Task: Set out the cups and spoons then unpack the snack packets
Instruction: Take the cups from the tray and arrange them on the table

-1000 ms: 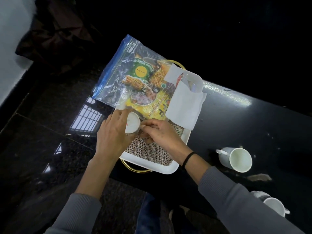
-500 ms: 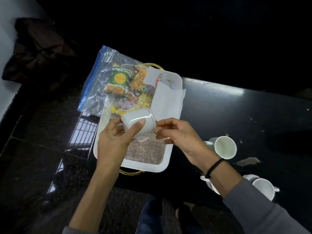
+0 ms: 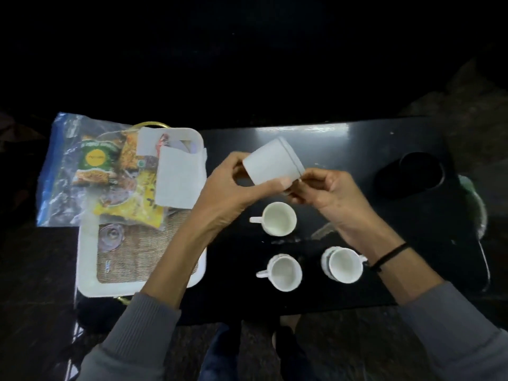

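Note:
My left hand (image 3: pixel 231 188) grips a white cup (image 3: pixel 272 163) tilted on its side above the black table (image 3: pixel 343 138). My right hand (image 3: pixel 327 193) pinches the cup at its lower right, around its handle. Three white cups stand upright on the table below: one in the middle (image 3: pixel 279 218), one at the front left (image 3: pixel 284 272), one at the front right (image 3: pixel 345 264). A clear zip bag of snack packets (image 3: pixel 90 166) lies over the far left of a white tray (image 3: pixel 88 281). No spoons are plainly visible.
A white paper napkin (image 3: pixel 180 182) lies on the tray's far right. A woven mat (image 3: pixel 143 257) lines the tray, with a clear round lid (image 3: pixel 110 237) on it. A dark round object (image 3: pixel 417 171) sits at the table's far right. Dark floor surrounds the table.
Both hands lifted the white cup off the tray and carried it right, over the table. The view swung right, bringing all three standing cups into sight.

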`<state>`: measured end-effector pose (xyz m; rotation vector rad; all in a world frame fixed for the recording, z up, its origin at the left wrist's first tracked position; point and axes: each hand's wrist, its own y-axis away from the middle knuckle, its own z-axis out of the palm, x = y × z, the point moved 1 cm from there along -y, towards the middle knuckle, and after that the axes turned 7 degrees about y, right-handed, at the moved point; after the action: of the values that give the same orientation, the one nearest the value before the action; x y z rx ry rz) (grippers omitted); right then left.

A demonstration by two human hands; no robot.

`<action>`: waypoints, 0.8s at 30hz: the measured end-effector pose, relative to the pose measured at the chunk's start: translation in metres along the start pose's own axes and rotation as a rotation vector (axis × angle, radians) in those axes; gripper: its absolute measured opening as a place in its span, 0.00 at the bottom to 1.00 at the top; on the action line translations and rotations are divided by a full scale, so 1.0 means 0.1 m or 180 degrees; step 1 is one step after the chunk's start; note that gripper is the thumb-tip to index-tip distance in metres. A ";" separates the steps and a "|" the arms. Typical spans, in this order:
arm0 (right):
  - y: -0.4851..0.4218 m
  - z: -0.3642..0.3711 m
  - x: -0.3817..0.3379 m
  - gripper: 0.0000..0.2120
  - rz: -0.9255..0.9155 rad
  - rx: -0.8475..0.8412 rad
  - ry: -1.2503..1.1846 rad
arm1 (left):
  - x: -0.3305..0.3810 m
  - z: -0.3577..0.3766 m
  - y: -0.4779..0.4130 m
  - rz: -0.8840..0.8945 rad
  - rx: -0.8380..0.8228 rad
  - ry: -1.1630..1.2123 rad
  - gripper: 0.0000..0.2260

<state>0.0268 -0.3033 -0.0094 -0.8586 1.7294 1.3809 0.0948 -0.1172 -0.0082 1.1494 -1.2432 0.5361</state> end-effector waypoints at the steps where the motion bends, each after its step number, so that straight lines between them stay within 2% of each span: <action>1: 0.02 -0.17 0.02 0.06 -0.0105 0.0095 0.0121 | 0.06 0.13 -0.05 0.0093 -0.0125 -0.0305 0.27; 3: 0.05 -0.48 0.07 0.05 -0.0258 0.0288 0.0487 | 0.15 0.39 -0.15 0.0278 -0.0305 -0.0773 0.28; 7: 0.14 -0.94 0.29 0.05 -0.0389 0.0708 0.1726 | 0.13 0.88 -0.29 0.0549 -0.0580 -0.1453 0.31; 10: 0.19 -1.05 0.50 0.06 -0.0369 0.0899 0.2227 | -0.02 1.19 -0.33 0.0500 -0.0753 -0.1909 0.33; 15: 0.22 -1.05 0.88 0.10 -0.0250 0.0848 0.2382 | -0.30 1.46 -0.32 0.0181 -0.0897 -0.2351 0.33; 24: 0.18 -1.02 1.25 0.07 -0.0091 0.0782 0.2010 | -0.58 1.52 -0.28 0.0394 -0.0918 -0.2999 0.29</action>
<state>-0.0655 -0.4060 -0.0950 -1.2569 2.2834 0.8932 0.0325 -0.2487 -0.0870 1.1001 -2.1215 -0.1507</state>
